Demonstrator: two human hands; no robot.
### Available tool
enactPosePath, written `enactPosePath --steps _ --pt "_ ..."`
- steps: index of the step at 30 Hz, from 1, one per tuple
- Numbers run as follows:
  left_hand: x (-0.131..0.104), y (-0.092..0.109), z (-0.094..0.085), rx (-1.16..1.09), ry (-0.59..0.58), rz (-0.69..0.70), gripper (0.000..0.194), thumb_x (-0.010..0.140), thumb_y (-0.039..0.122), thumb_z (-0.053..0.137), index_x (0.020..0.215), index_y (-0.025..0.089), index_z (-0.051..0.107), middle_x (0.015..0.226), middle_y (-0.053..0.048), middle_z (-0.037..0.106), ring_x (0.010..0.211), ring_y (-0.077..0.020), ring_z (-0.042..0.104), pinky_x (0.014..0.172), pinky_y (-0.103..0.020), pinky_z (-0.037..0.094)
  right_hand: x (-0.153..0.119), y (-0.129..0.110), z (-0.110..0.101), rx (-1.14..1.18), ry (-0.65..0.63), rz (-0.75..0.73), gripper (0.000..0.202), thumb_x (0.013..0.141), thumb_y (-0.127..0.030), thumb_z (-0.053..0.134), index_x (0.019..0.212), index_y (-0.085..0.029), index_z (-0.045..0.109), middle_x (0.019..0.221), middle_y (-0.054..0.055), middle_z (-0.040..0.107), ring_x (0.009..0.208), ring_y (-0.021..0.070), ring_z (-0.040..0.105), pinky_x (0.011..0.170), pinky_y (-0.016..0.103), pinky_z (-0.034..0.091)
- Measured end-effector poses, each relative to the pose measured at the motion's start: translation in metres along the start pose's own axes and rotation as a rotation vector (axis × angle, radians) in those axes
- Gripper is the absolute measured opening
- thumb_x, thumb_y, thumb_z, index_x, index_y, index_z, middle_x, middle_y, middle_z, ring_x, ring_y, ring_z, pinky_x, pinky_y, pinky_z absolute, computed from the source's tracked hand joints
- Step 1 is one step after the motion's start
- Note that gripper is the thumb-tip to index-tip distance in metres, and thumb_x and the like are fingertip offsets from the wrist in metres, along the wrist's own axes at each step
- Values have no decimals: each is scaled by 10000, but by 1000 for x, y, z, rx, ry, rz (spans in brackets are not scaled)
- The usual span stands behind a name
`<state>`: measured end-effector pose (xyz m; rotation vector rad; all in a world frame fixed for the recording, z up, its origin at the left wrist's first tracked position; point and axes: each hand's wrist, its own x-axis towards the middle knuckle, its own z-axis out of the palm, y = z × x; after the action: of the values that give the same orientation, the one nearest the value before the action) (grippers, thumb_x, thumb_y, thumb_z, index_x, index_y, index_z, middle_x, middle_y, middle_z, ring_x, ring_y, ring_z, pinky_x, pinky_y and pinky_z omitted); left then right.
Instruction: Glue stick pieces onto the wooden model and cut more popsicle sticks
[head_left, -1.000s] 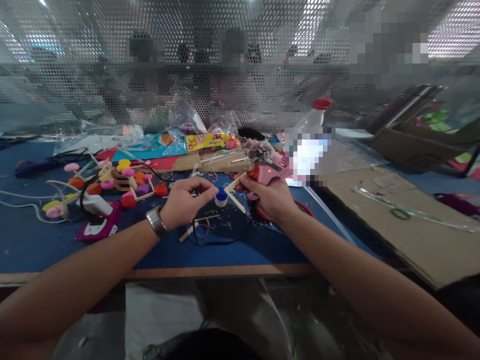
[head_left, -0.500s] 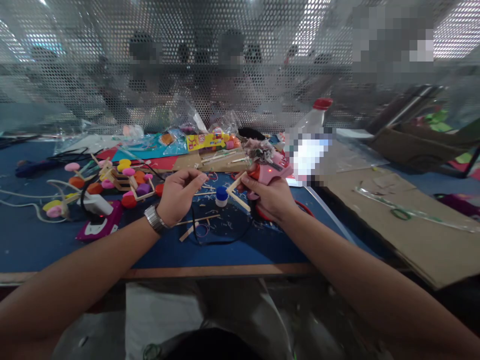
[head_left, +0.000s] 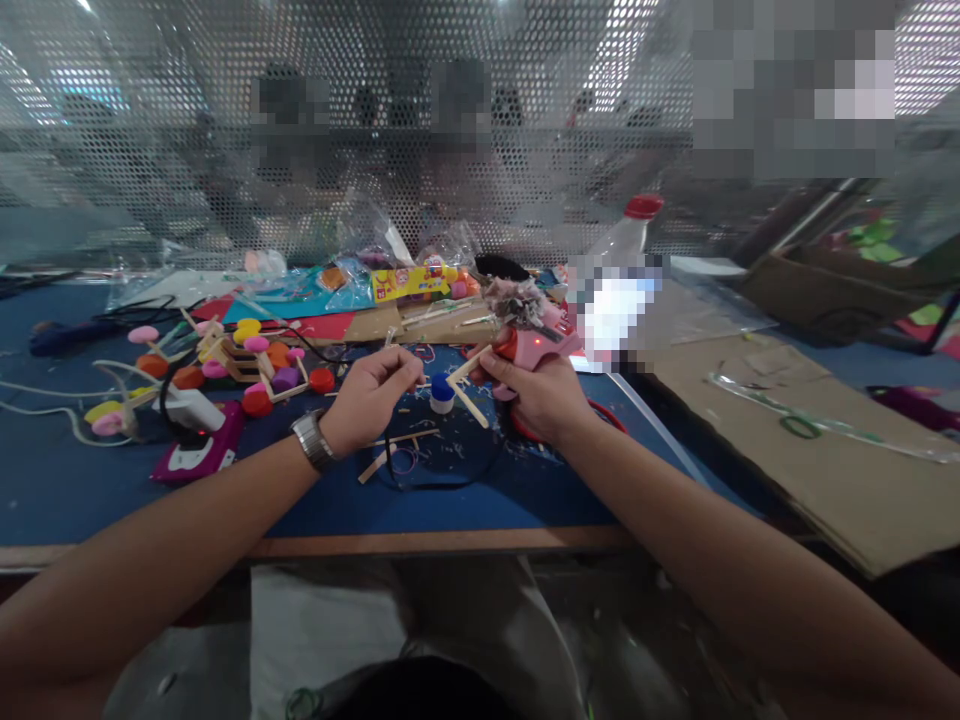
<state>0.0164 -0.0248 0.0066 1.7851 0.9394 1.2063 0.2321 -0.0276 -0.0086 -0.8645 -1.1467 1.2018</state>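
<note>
Centrally, the right hand (head_left: 551, 400) grips a pink hot-glue gun (head_left: 538, 348) and L-shaped wooden sticks (head_left: 471, 406), the left hand (head_left: 373, 395) curling at their nine o'clock, its grip indeterminable.

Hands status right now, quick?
Left hand: fingers curled, thumb near fingertips; can't tell if it holds anything.
Right hand: closed on the pink glue gun, with angled wooden sticks at its fingertips.

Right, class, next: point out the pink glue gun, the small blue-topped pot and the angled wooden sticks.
Pink glue gun (head_left: 546, 347): head view, on its pink body.
Blue-topped pot (head_left: 442, 391): head view, on its blue top.
Angled wooden sticks (head_left: 469, 404): head view, on the lower stick.
</note>
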Motion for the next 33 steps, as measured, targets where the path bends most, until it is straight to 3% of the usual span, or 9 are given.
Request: enactPosePath --steps 3,8,23,33 --pt "-2 0 1 37 -77 -6 226 811 384 727 836 164 682 769 -14 671 684 -142 577 648 -265 453 -1 -1 1 -10 8 12 483 583 -468 921 865 -244 599 850 0 733 723 190 709 659 342 564" --pt "-3 0 1 91 -115 24 242 802 371 743 903 155 702 748 -12 667 661 -133 581 624 -256 454 -2 -2 3 -2 -2 13 519 551 -493 936 862 -243 605 851 6 740 731 202 724 691 365 585" --pt "-2 -1 1 114 -80 76 257 839 421 743 849 164 747 756 -37 706 644 -130 550 609 -257 437 -4 0 0 -24 -28 47 511 580 -506 932 893 -254 617 850 -1 745 744 197 734 632 325 560" --pt "-2 0 1 94 -66 77 263 868 426 716 866 164 737 799 -42 705 697 -146 584 642 -260 458 -7 -9 4 -120 16 104 522 552 -501 924 883 -241 616 813 19 749 755 220 736 496 265 456"
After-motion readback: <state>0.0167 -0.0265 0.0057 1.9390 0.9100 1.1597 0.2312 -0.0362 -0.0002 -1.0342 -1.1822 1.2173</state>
